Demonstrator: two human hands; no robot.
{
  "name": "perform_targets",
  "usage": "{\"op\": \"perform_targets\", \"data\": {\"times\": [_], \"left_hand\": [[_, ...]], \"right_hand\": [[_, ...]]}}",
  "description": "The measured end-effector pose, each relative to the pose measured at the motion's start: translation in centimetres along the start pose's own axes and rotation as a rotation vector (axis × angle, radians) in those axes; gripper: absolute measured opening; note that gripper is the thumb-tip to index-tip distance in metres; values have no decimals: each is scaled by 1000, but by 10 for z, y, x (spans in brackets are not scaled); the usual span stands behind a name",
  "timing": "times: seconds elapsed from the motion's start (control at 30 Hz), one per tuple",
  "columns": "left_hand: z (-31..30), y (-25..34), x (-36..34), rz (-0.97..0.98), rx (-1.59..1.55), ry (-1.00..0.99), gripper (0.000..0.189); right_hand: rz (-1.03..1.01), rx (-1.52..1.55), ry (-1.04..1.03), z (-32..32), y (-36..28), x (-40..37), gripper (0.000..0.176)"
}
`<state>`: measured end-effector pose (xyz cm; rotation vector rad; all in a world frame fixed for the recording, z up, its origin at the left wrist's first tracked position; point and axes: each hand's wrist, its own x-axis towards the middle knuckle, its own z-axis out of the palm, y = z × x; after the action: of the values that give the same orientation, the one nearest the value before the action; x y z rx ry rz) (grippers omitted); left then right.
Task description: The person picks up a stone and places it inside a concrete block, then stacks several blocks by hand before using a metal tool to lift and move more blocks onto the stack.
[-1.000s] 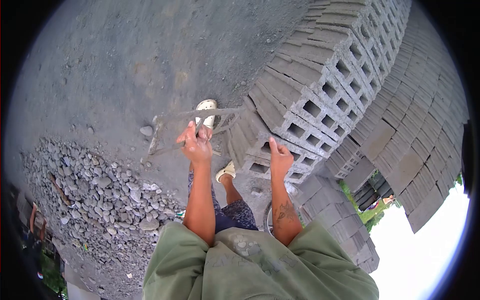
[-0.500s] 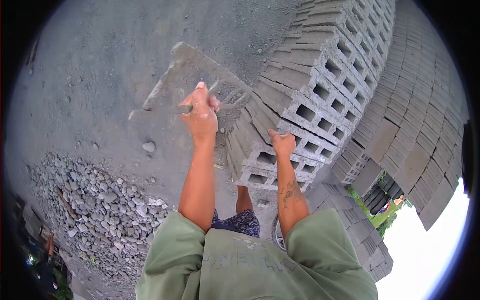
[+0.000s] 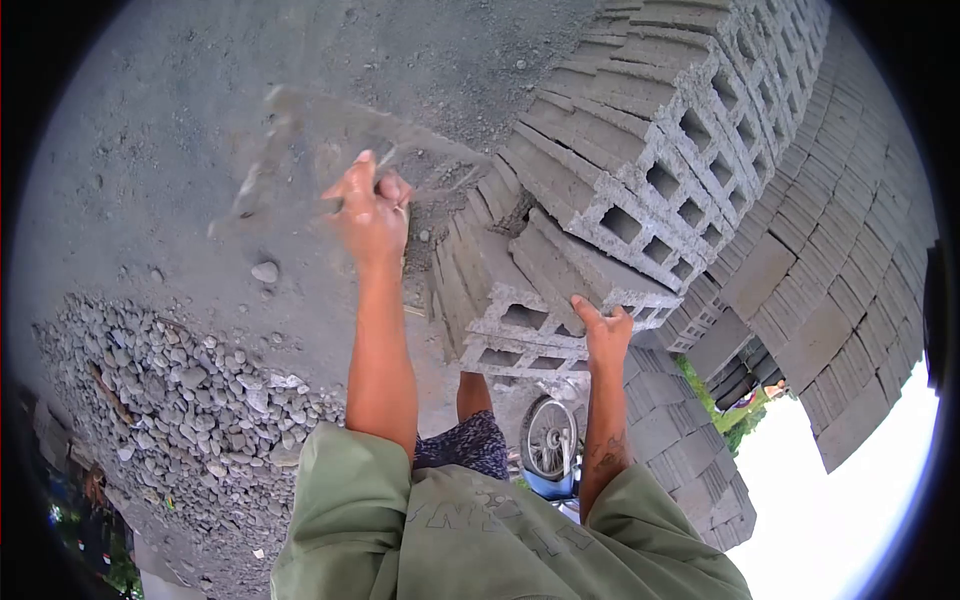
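- Left hand [image 3: 370, 205] closes on the blurred frame [image 3: 400, 128] near its middle, presumably for balance.
- Right hand [image 3: 606, 335] grips the hollow block [image 3: 562, 262] endwise, apparently controlling it; block sits askew at the stack's [image 3: 585, 130] near end.

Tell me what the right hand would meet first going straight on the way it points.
The right hand would likely first meet the hollow block at its thumb, which it already seems to touch; stacked blocks lie beyond, though depth is unclear.

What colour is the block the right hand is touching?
Grey. The block shows best in the head view.
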<state>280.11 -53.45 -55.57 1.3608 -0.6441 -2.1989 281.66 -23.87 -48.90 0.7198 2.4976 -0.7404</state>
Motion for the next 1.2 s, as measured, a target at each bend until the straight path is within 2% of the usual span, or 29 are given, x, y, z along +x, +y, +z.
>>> {"op": "perform_targets", "data": {"times": [0.03, 0.07, 0.13, 0.2, 0.23, 0.27, 0.3, 0.33, 0.4, 0.43, 0.47, 0.53, 0.57, 0.63, 0.7, 0.73, 0.8, 0.83, 0.9, 0.93, 0.97, 1.0, 1.03, 1.13, 1.2], "left_hand": [[0, 37, -6, 71, -74, -79, 23], [5, 65, -15, 110, -150, -59, 21], [6, 82, -28, 160, -225, -37, 18], [2, 62, -38, 107, -171, -185, 16], [14, 25, -45, 46, -17, 8, 15], [-79, -100, 7, -58, 185, -16, 17], [8, -73, -38, -226, 150, 53, 22], [13, -56, -47, -214, 149, 49, 22], [27, -42, -53, -143, 423, 46, 25], [21, -29, -53, -117, 206, -19, 26], [15, -16, -57, -129, 222, -18, 26], [20, 19, -57, 48, 5, -77, 25], [15, 23, -56, 74, -18, -208, 27], [25, -14, -63, -66, 115, 27, 27], [26, -83, -63, -92, 215, 99, 24], [23, -85, -63, -82, 210, 91, 24], [14, -91, -76, 65, 522, -206, 22], [23, -67, -87, 68, 437, -147, 25], [1, -43, -74, 308, 493, -230, 26], [7, -22, -76, 257, 278, -149, 28], [19, 3, -84, 197, 61, -76, 29], [24, 25, -90, 162, -64, -35, 30], [26, 44, -96, 123, -187, 3, 32], [27, 77, -121, 80, -350, -85, 34], [44, 67, -139, 31, -412, -148, 35]], "right_hand": [[-13, 65, 10, -4, -6, -4, 40], [-13, 65, 13, -6, -2, -4, 40], [20, 28, 2, -7, 5, -1, 40], [-1, 22, 5, -4, 5, 0, 41], [-10, -3, 7, -5, 3, 0, 42], [-10, -5, 5, -8, 0, -3, 42], [55, -77, -13, -11, -6, -6, 38], [109, -141, -29, -10, -12, -5, 36], [28, -94, -13, -6, -10, 7, 37], [6, -62, 1, -8, -1, -2, 39], [26, -62, -1, -13, 6, -8, 39], [48, -117, -33, -11, 2, 0, 41], [-27, -52, 8, -6, 9, 2, 41], [-40, -79, 22, -7, 11, 4, 47], [-65, -108, 19, -5, 17, 6, 56], [-75, -99, 22, -1, 22, 8, 56], [-136, -55, 51, -3, 34, 12, 58], [-124, -56, 56, -7, 25, 10, 58], [-28, -176, -37, -10, 7, 3, 55], [-29, -159, -29, -5, 9, 2, 55], [-120, -47, -10, 1, 14, 1, 52], [-208, 63, 16, 1, 17, -3, 51], [-200, 65, -26, -14, 4, -16, 48], [-277, -48, 128, -44, 54, -44, 45], [-91, -50, 100, -69, 104, -73, 44]]}}
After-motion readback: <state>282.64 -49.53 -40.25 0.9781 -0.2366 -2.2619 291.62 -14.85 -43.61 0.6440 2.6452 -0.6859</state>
